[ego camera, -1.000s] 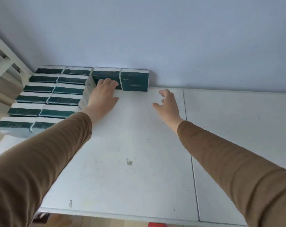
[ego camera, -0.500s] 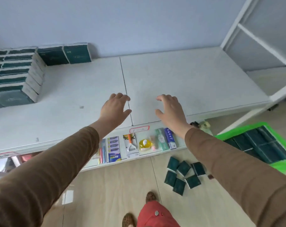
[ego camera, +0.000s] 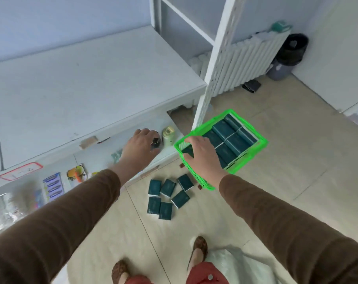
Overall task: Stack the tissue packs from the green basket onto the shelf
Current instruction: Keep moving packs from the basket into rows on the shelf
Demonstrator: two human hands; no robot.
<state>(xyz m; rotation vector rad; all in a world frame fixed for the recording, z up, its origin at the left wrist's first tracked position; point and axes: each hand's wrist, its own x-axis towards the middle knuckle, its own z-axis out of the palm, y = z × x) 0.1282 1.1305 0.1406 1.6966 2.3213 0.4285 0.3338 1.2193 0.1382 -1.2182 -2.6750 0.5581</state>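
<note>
Both hands reach down toward the floor, mid-frame. The right hand (ego camera: 202,152) is over the near-left corner of the green basket (ego camera: 262,142), fingers spread and relaxed above a dark tissue pack (ego camera: 188,152); whether it already touches or grips that pack I cannot tell, nothing is clearly pinched. The left hand (ego camera: 140,147) hangs in front of the lower shelf edge, fingers loosely curled downward, holding nothing visible. The basket sits on the floor right of centre, tilted in view, and several packs in it (ego camera: 233,140) lie flat in rows. The shelf top (ego camera: 81,85) fills the upper left and shows no packs in this view. Risks: a one-handed grab on a soft, slick pack could slip, and pulling from the corner could drag or tip the light basket. The six loose packs on the floor (ego camera: 167,196), just below-left of the basket, are near the feet (ego camera: 198,249) and could get stepped on or kicked. The white upright post (ego camera: 215,64) stands just behind the basket, and lifting up and left means clearing the shelf edge. A small bottle (ego camera: 168,136) and a dark round item (ego camera: 155,141) on the lower ledge sit just beside the left hand and could be knocked. Packaged goods (ego camera: 53,186) hang lower left, blurred. A radiator (ego camera: 249,58) and a bin (ego camera: 291,54) are upper right, well apart.
</note>
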